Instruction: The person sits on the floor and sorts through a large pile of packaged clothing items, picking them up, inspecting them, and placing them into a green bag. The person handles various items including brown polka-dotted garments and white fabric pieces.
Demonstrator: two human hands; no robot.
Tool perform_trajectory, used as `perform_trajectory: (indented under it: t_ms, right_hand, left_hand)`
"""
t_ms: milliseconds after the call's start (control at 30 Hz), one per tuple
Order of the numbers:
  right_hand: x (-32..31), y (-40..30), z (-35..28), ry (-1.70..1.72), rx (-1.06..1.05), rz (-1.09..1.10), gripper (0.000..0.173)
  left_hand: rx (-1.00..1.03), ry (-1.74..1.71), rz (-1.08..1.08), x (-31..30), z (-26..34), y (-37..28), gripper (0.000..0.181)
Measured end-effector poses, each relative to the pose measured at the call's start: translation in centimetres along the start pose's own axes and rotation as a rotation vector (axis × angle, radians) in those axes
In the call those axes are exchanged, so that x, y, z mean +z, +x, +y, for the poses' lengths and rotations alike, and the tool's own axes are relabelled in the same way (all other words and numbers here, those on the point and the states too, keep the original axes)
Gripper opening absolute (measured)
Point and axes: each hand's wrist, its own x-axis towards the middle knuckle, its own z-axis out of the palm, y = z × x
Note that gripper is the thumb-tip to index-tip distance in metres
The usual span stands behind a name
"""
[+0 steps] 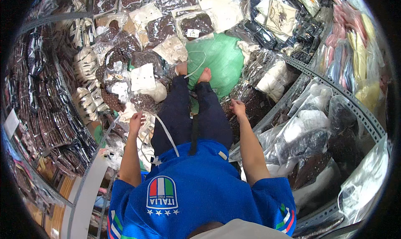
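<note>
My left hand (136,123) hangs beside my left thigh, fingers loosely curled and slightly apart, with nothing seen in it. Behind it lies cream fabric (127,113) among wrapped garments. At my right side, my right hand (238,108) hangs with bent fingers and appears to hold nothing. Plastic-wrapped dark dotted garments (250,96) lie near that hand. One bare foot (205,75) rests on a bulging green sack (219,61); my other foot (181,68) is at the sack's left edge. A white cable (166,130) runs down from my waist.
Bagged brown and cream garments (147,72) cover the floor ahead. Perforated metal shelving (338,85) on the right holds clear-bagged goods (304,126). Stacks of wrapped clothing (40,107) fill the left shelves. A thin white cord (200,66) loops over the sack by my feet.
</note>
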Motion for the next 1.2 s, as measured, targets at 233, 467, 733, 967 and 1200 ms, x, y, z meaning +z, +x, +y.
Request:
perform_trajectory:
  t_ms: [233,467,733,967,1200]
  right_hand:
    - [-2.4,2.3,-0.3,0.090,0.013,-0.015,0.035]
    - [-1.5,10.1,-0.9,-0.076,-0.055,0.014,0.041]
    - [2.9,12.8,0.2,-0.352,-0.267,0.119,0.046]
    - [0.4,-2.2,-3.7,-0.932,-0.095,-0.680,0.063]
    - [-0.3,-5.2,-2.6,-0.809,-0.149,-0.651,0.033]
  left_hand:
    - [0.253,0.163,-0.080,7.3,5.6,2.6,0.031]
    - [0.238,0.179,-0.096,11.0,6.8,10.8,0.030]
    - [0.313,0.811,-0.209,25.4,12.2,9.1,0.049]
    - [-0.031,1.518,-0.545,20.4,14.7,-2.8,0.057]
    - [0.259,1.262,-0.592,18.7,11.3,-2.6,0.037]
